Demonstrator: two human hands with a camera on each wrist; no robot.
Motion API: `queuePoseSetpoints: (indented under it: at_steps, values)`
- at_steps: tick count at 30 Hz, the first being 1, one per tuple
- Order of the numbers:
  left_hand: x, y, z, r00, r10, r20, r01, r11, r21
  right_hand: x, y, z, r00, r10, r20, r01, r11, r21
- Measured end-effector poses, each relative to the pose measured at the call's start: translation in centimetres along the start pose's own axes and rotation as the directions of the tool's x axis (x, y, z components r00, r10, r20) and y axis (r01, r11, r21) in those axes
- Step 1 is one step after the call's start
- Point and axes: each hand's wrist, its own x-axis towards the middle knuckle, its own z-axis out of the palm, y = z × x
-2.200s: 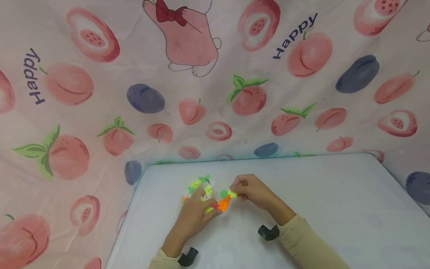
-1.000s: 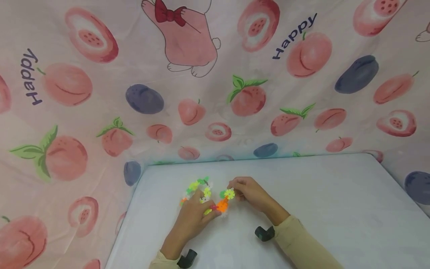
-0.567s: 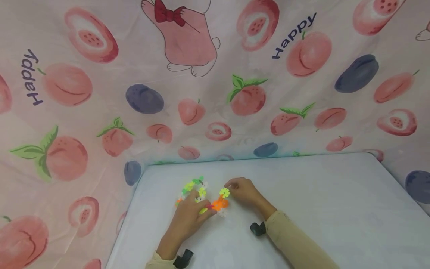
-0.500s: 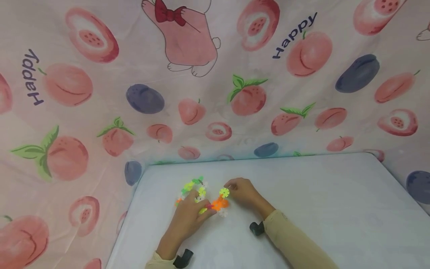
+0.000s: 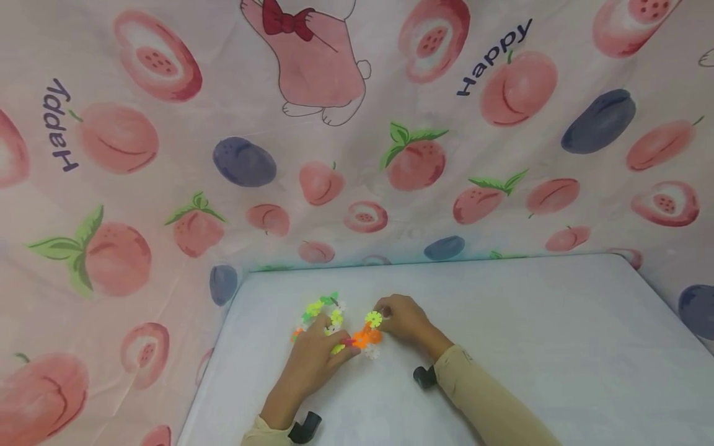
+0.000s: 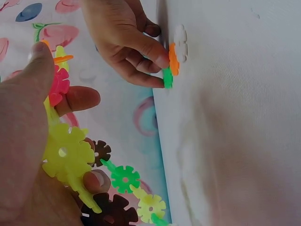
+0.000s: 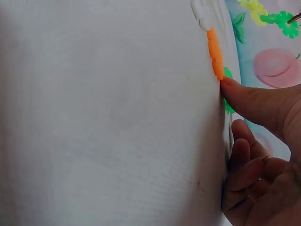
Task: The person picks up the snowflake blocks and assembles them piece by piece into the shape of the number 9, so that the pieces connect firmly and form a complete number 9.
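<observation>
My left hand (image 5: 315, 353) holds a chain of plastic snowflake discs, a pink disc (image 6: 59, 85) between thumb and finger. From there the chain runs on in orange to a yellow disc (image 5: 374, 319) at its right end. On the other side it curls behind the hand with yellow, green and dark brown discs (image 6: 109, 210). My right hand (image 5: 405, 319) is low at the table, thumb and a finger pinching a loose green disc (image 6: 168, 77) at its edges. Loose orange (image 7: 215, 54) and white (image 7: 202, 14) discs lie beside it. In the head view the green disc is hidden.
A white-covered table (image 5: 530, 347) lies under the hands. Behind it hangs a fruit-printed cloth (image 5: 346, 155). A black wrist mount (image 5: 305, 427) sits on the left wrist, another black mount (image 5: 425, 376) on the right.
My right hand has come away from the chain's yellow end and moved slightly left, down to the loose green disc. My left hand has shifted a little left with the chain.
</observation>
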Motion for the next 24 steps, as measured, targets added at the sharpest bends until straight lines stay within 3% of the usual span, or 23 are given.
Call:
queuePoseSetpoints:
  at_steps: [7,11,13,18,24]
  values:
    - [0.0,0.0,0.4,1.0,0.005,-0.002,-0.005,1.0,-0.003,-0.5,0.6,-0.7,1.0,-0.005,-0.006,0.005,0.994,0.106]
    - [0.1,0.0,0.5,1.0,0.01,0.002,-0.01,1.0,-0.006,-0.8,1.5,-1.6,1.0,-0.015,0.007,0.013,0.969,0.245]
    - [0.1,0.1,0.5,1.0,0.007,0.008,-0.007,1.0,-0.01,-1.0,1.9,-2.1,1.0,-0.012,0.028,0.001,0.941,0.338]
    - [0.0,0.2,0.4,1.0,-0.004,0.029,0.005,1.0,-0.031,-1.4,2.4,-3.1,0.996,-0.028,0.087,-0.025,0.83,0.557]
    - [0.0,0.4,0.4,1.0,0.014,0.016,-0.013,0.999,-0.043,-2.0,2.1,-3.9,0.993,-0.047,0.105,-0.037,0.732,0.68]
